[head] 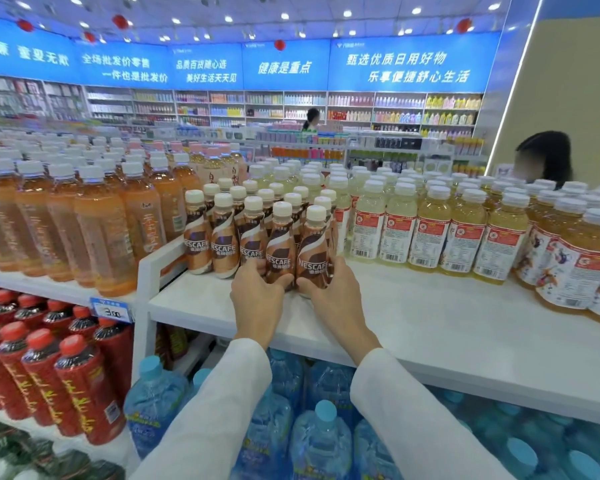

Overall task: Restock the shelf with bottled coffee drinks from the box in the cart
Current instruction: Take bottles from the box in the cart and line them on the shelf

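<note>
A ceiling [361, 26] dotted with small round spotlights and hung with red lanterns [120, 20] spans the shop. Below it, along the far wall, runs a band of lit blue banners [284, 65] with white Chinese lettering, above white wall shelving [347, 109] packed with colourful bottles. To the right stands a plain beige wall [568, 81], edged by a slanting white light strip [520, 64]. Low aisle racks [309, 152] fill the middle distance. Nearest, a white shelf [430, 323] stretches left to right.
</note>
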`<control>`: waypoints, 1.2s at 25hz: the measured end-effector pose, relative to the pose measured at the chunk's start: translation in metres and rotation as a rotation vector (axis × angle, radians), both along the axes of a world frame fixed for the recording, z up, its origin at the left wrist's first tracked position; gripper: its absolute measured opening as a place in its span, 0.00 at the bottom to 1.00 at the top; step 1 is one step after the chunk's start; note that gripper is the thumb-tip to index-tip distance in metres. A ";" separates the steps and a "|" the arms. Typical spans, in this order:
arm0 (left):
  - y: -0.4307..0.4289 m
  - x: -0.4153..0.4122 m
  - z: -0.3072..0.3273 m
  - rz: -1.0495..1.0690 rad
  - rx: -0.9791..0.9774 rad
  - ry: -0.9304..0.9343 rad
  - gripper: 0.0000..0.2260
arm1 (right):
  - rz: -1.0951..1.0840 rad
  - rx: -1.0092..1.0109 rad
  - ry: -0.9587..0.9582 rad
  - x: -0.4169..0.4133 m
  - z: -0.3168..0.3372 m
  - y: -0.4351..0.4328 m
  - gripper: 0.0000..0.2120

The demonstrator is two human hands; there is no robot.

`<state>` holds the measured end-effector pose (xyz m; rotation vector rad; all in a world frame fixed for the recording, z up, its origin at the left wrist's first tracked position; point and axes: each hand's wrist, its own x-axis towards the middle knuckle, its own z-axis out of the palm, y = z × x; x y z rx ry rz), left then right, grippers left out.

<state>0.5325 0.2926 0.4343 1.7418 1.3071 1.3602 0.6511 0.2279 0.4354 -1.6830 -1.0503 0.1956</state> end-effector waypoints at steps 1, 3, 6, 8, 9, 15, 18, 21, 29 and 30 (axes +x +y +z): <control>0.001 0.000 -0.001 0.005 0.003 0.008 0.22 | -0.006 -0.003 -0.008 0.001 -0.001 0.000 0.33; 0.002 0.001 -0.001 0.007 0.011 0.023 0.23 | -0.008 -0.014 -0.014 0.002 -0.001 0.001 0.33; 0.002 0.001 0.000 0.014 0.019 0.050 0.23 | -0.016 -0.020 -0.019 0.000 -0.001 0.001 0.33; 0.003 0.002 -0.002 0.009 0.016 0.048 0.23 | -0.016 -0.020 -0.015 -0.001 -0.002 0.002 0.34; 0.003 0.002 -0.003 0.002 0.008 0.043 0.23 | -0.015 -0.022 -0.010 -0.001 -0.002 0.002 0.34; 0.001 0.003 -0.004 -0.012 -0.003 0.047 0.23 | -0.017 -0.043 -0.018 -0.002 -0.003 0.004 0.34; -0.003 0.000 -0.003 -0.047 -0.023 0.069 0.22 | 0.016 -0.072 -0.002 -0.002 0.000 0.001 0.34; -0.023 -0.011 -0.006 -0.072 -0.031 0.088 0.22 | 0.065 -0.082 -0.004 -0.013 0.001 -0.024 0.35; -0.147 -0.114 -0.059 0.119 -0.017 0.023 0.14 | 0.374 0.005 0.010 -0.081 -0.039 -0.139 0.18; -0.165 -0.132 -0.072 0.168 -0.038 0.027 0.14 | 0.439 -0.007 0.026 -0.092 -0.051 -0.147 0.17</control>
